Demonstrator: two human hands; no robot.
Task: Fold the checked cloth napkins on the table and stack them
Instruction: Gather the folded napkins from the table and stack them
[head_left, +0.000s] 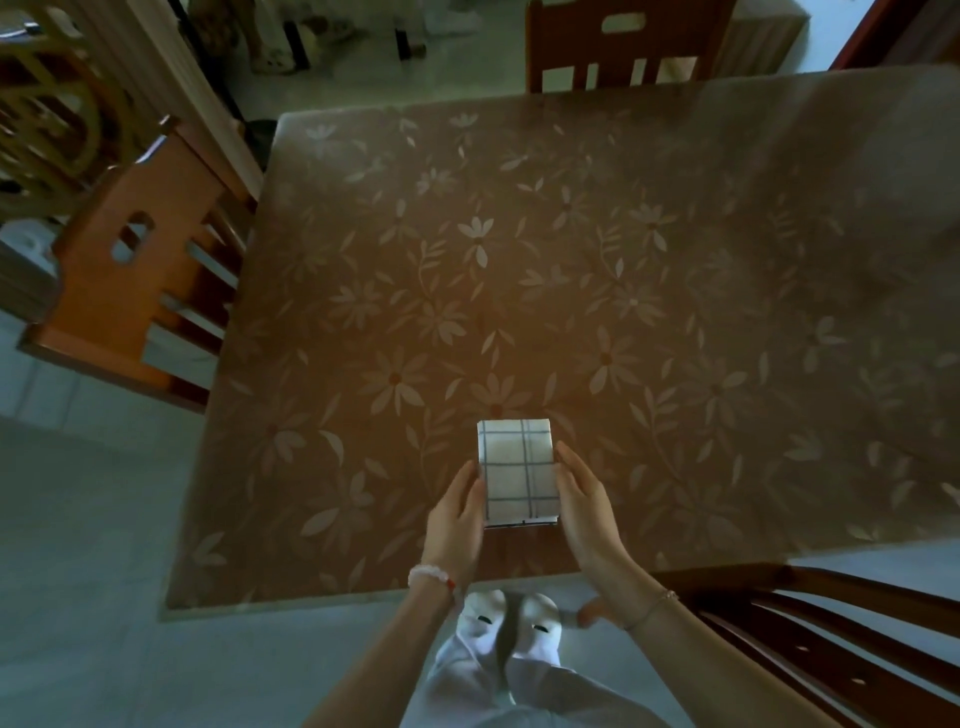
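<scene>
Folded checked napkin (517, 470) lies on the flowered table (675, 312), close to the table's near edge. Left hand (457, 512) is set flat against the napkin's left side, fingers straight, gripping nothing. Right hand (584, 499) is set likewise against its right side, fingers extended. A chair (130, 270) stands at the table's left.
</scene>
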